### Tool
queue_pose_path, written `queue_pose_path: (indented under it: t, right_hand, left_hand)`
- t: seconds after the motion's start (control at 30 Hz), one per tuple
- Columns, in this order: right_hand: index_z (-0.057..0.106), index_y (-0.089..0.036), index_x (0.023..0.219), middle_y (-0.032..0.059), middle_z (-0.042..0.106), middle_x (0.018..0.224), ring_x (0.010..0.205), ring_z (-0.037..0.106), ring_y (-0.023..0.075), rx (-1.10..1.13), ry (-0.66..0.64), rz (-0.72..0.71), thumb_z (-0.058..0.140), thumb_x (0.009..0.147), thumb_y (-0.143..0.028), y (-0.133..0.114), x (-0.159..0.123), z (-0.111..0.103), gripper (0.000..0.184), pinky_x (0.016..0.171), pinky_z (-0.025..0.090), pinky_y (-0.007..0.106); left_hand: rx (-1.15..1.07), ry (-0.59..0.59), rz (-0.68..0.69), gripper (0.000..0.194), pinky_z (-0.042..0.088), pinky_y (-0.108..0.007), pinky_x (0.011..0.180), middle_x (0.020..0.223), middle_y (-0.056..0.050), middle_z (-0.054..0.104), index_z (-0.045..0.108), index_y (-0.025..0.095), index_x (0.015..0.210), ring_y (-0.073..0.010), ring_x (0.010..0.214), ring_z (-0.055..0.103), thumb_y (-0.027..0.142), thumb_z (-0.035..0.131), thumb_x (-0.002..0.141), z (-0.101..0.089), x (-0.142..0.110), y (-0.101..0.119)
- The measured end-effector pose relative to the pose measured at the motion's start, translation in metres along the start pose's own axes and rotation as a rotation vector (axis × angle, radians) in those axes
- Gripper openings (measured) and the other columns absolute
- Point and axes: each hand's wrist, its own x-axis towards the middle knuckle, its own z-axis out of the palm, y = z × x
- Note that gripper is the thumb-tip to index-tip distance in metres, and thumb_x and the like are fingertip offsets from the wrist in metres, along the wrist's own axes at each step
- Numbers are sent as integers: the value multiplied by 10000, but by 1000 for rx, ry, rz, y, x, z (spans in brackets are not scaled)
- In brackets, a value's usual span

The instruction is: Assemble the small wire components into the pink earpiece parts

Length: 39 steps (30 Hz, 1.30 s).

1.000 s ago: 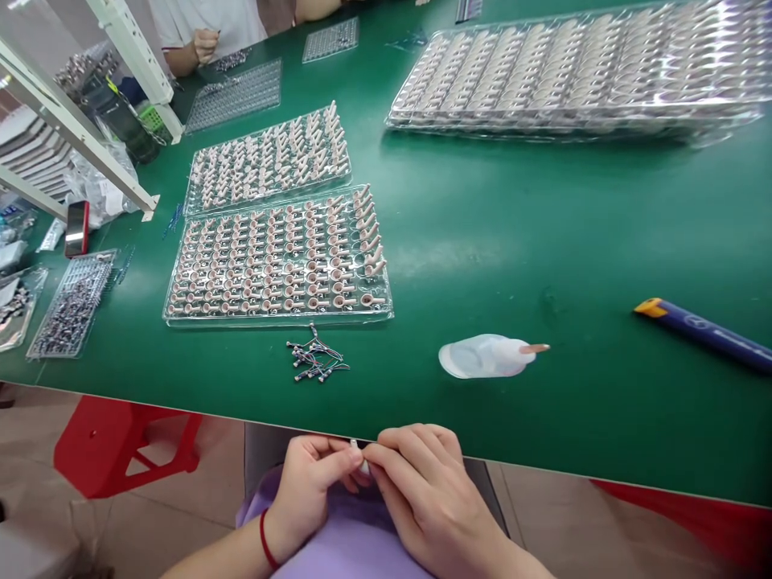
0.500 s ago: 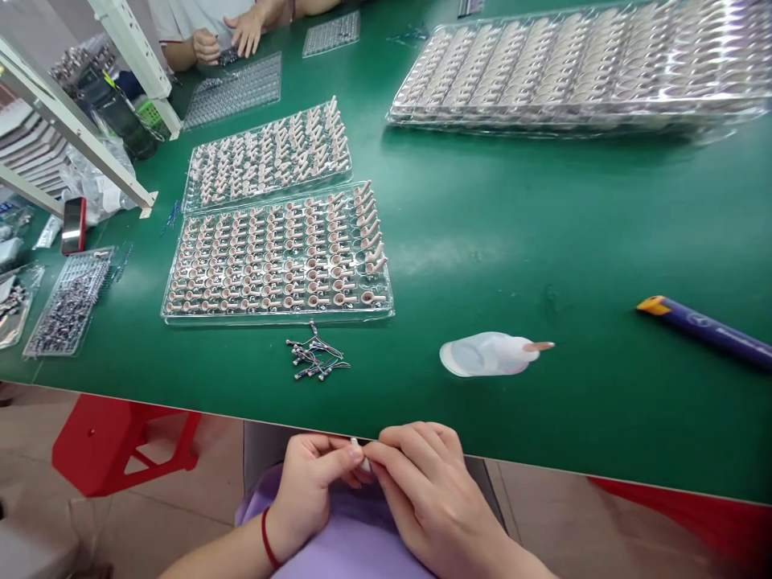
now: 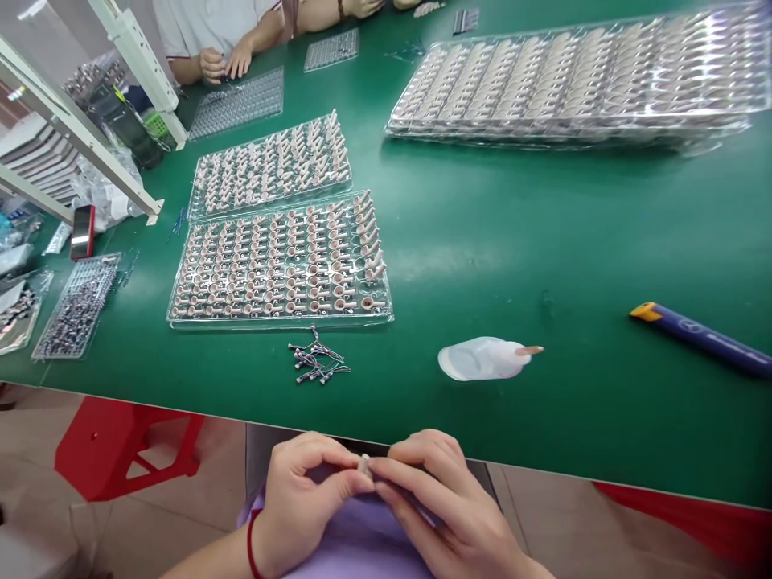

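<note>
Between my two hands, just off the table's front edge, is a small white earbud shell (image 3: 364, 465), mostly covered by fingertips. My left hand (image 3: 307, 490) pinches it between thumb and index finger, with a red band around the wrist. The fingers of my right hand (image 3: 443, 498) are closed on its other side, the index fingertip and thumb meeting at the piece. Beyond my hands, a small pile of wired components (image 3: 317, 359) lies on the green table (image 3: 512, 217). A translucent squeeze bottle (image 3: 482, 359) with a brownish tip rests on its side to the right.
Clear trays of pale earbud shells (image 3: 277, 261) (image 3: 271, 165) stand beyond the pile. Stacked, filled trays (image 3: 543, 80) are at the back right. A blue-and-yellow cutter (image 3: 700, 330) lies right. A phone (image 3: 83, 232) and parts tray (image 3: 78, 305) sit left. Co-worker's hands (image 3: 226, 64) work at the back.
My fingers have shifted around the earbud shell, which now sits slightly lower and more to the right. The co-worker's second hand has come in beside the other. The view has tilted slightly.
</note>
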Motion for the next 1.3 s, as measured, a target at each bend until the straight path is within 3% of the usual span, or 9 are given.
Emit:
queue_pose_path:
  t: [0.1, 0.4, 0.53, 0.77, 0.93, 1.1, 1.2, 1.3]
  right_hand:
    - [644, -174, 988, 42, 614, 792, 725, 579, 164, 12, 16, 48, 591, 886, -113, -3, 1, -2, 130, 662, 472, 319]
    - [674, -214, 932, 28, 638, 744, 665, 602, 154, 33, 117, 114, 611, 862, -89, -2, 1, -4, 157, 581, 514, 283]
    - [684, -221, 911, 29, 637, 735, 656, 609, 159, 70, 123, 141, 610, 862, -95, -2, 1, -4, 154, 576, 520, 291]
    - [676, -218, 914, 22, 622, 722, 651, 598, 154, 82, 136, 136, 618, 868, -106, -2, 2, -4, 134, 579, 509, 295]
    - [667, -208, 864, 17, 610, 699, 632, 590, 151, 72, 129, 139, 604, 879, -119, -3, 3, -5, 110, 572, 500, 297]
    - [667, -207, 824, 16, 615, 689, 626, 595, 149, 86, 131, 148, 610, 865, -111, -3, 4, -5, 119, 553, 506, 281]
    - [678, -206, 869, 22, 618, 714, 629, 610, 145, 103, 143, 148, 607, 863, -99, -1, 3, -7, 128, 544, 526, 261]
    - [687, -208, 932, 24, 613, 738, 609, 620, 131, 114, 158, 159, 608, 863, -93, 6, 2, -13, 156, 523, 536, 226]
  left_hand:
    - [129, 0, 225, 67, 515, -223, 635, 699, -32, 721, 778, 216, 766, -139, 648, 641, 237, 820, 717, 0, 2, 5]
    - [398, -90, 642, 246, 543, -253, 674, 824, -48, 724, 701, 207, 1041, -147, 719, 641, 95, 699, 822, 0, 5, 19]
    - [519, -118, 760, 355, 544, -270, 680, 851, -55, 730, 639, 182, 1123, -156, 736, 618, 12, 663, 813, -1, 4, 25]
    - [590, -138, 805, 343, 542, -272, 640, 846, -57, 733, 620, 179, 1129, -160, 719, 595, 15, 636, 829, -1, 5, 28]
    - [582, -123, 777, 345, 533, -274, 621, 808, -45, 719, 624, 199, 1146, -153, 683, 595, 50, 652, 836, 0, 6, 29]
    - [544, -101, 722, 229, 538, -265, 616, 783, -45, 709, 671, 213, 1067, -149, 670, 614, 117, 647, 860, 4, 7, 33]
    - [498, -117, 631, 159, 544, -246, 620, 775, -46, 723, 711, 207, 981, -150, 682, 648, 128, 652, 856, 1, 17, 35]
    - [491, -61, 544, 76, 546, -241, 655, 749, -30, 745, 733, 207, 855, -148, 680, 674, 149, 687, 837, -7, 45, 39]
